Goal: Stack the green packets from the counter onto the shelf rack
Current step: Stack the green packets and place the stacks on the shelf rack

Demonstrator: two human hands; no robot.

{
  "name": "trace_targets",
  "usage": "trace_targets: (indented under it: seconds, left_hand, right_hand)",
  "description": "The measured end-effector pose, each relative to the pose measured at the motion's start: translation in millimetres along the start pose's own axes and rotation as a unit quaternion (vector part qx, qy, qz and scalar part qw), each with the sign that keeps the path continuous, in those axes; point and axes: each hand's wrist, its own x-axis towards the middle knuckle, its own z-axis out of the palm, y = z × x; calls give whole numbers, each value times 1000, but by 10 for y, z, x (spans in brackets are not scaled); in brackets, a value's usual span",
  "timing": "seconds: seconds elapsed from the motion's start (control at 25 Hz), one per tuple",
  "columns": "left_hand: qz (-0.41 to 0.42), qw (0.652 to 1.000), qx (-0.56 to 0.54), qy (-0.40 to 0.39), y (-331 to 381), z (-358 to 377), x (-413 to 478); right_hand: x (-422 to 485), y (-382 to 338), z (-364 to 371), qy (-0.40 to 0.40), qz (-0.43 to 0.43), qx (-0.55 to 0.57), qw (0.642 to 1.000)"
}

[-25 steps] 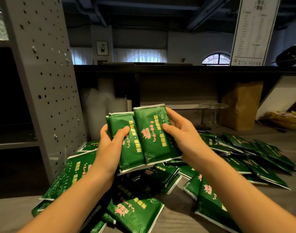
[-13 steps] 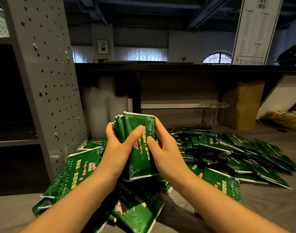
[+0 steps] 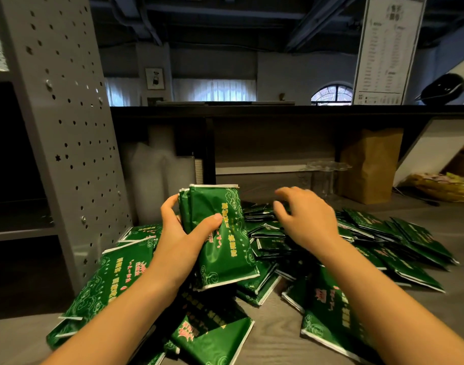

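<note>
Upright in the left hand [image 3: 183, 238] sits a small bundle of glossy green foil packets with white edges [image 3: 220, 238], thumb pressed across the front and fingers wrapped behind, apparently squared together so they can go up as one stack. To its side the right hand [image 3: 307, 219] hovers empty, fingers spread and curled, blurred, just above the loose heap of matching green packets [image 3: 370, 233] fanned across the grey wood-grain counter [image 3: 278, 338]; it looks poised to pick another. More packets lie slumped against the foot of the grey perforated metal shelf rack [image 3: 67, 127] at left, whose shelves look dark and unfilled from here. Behind the heap stands a brown paper bag [image 3: 370, 164].
</note>
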Motion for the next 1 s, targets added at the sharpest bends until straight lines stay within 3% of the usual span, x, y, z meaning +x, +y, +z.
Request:
trace_targets:
  seconds: [0.16,0.28,0.4,0.52,0.68,0.88,1.0]
  left_hand:
    - [5,1000,-3,-3,29,6,-13]
    - [3,1000,1,-8,31,11,-23]
    - [3,1000,4,-10,35,13,-33]
    - [1,1000,0,-9,40,1,-31]
    - [0,1000,-2,-8,30,-9,-21]
    - [1,1000,-8,-5,32,-4,-9]
    - [9,1000,-6,1,49,2,-18]
  right_hand:
    - [85,338,49,-193,149,-127,962]
    - [75,383,160,-268,140,-154,941]
    - [64,334,224,-275,78,-114,952]
    - [53,248,203,-310,6,10,951]
    - [32,132,142,-305,-20,148,940]
    - [-22,130,257,-267,-29,-38,963]
    - [-20,107,262,-274,-27,-4,961]
